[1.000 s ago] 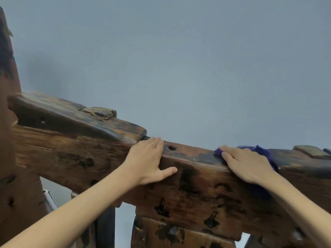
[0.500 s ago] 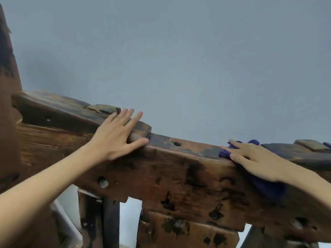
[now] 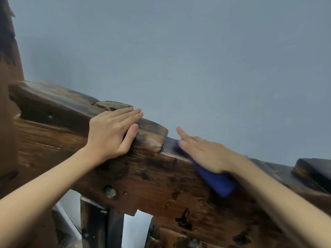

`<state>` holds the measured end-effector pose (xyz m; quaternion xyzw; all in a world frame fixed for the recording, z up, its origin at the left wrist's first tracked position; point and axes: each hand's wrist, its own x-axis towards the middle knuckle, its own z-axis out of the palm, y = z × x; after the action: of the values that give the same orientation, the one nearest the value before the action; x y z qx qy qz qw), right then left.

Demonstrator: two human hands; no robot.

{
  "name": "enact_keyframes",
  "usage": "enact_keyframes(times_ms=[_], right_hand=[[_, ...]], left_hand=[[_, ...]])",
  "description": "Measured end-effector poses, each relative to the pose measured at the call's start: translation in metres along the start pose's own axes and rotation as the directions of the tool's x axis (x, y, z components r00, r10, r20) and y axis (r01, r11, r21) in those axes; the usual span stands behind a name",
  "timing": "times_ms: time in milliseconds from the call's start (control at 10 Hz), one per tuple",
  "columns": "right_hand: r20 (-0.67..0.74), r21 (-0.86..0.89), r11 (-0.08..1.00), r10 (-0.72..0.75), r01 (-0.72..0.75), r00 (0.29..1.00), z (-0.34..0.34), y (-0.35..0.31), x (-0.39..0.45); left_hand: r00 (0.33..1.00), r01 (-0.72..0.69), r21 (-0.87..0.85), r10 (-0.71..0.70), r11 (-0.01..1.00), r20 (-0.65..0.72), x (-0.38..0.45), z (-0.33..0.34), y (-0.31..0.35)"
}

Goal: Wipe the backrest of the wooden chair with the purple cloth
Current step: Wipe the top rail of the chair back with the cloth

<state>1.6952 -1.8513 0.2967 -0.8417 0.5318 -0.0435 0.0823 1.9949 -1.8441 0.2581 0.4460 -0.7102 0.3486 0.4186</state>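
A heavy dark wooden rail [image 3: 146, 178] runs across the view, sloping down to the right, with knots and black marks. My left hand [image 3: 111, 133] lies flat on its raised upper block, fingers straight and together. My right hand [image 3: 204, 154] presses a blue cloth [image 3: 218, 183] against the top edge of the rail just right of that block, fingers stretched out and slightly blurred. The cloth hangs down the front face below my palm.
A plain grey-blue wall [image 3: 179, 59] fills the background. A tall brown wooden post [image 3: 7, 122] stands at the far left. Dark wooden uprights [image 3: 100, 222] drop below the rail, and another raised block [image 3: 311, 169] sits at the right end.
My right hand has slid the blue cloth leftward along the rail's top towards the raised block. My left hand moved left and up onto that block and now lies flat.
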Motion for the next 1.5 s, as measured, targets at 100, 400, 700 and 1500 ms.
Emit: enact_keyframes(times_ms=[100, 400, 700, 1500], right_hand=[[-0.018, 0.001, 1.0, 0.013, -0.013, 1.0, 0.012, -0.062, 0.032], [-0.31, -0.212, 0.975, -0.128, 0.063, 0.942, 0.047, -0.044, -0.047], [-0.11, 0.026, 1.0, 0.012, -0.009, 0.994, 0.017, -0.054, 0.009], [-0.165, 0.234, 0.91, 0.384, -0.342, 0.908, -0.003, 0.066, -0.053]], left_hand=[[0.997, 0.041, 0.015, -0.042, 0.999, 0.062, 0.003, -0.007, 0.008], [0.987, 0.14, 0.07, -0.145, 0.988, 0.067, 0.0, -0.01, 0.022], [0.985, 0.167, 0.057, -0.164, 0.984, -0.062, 0.0, -0.007, 0.029], [0.965, 0.261, 0.094, -0.26, 0.961, -0.025, -0.004, -0.003, 0.039]])
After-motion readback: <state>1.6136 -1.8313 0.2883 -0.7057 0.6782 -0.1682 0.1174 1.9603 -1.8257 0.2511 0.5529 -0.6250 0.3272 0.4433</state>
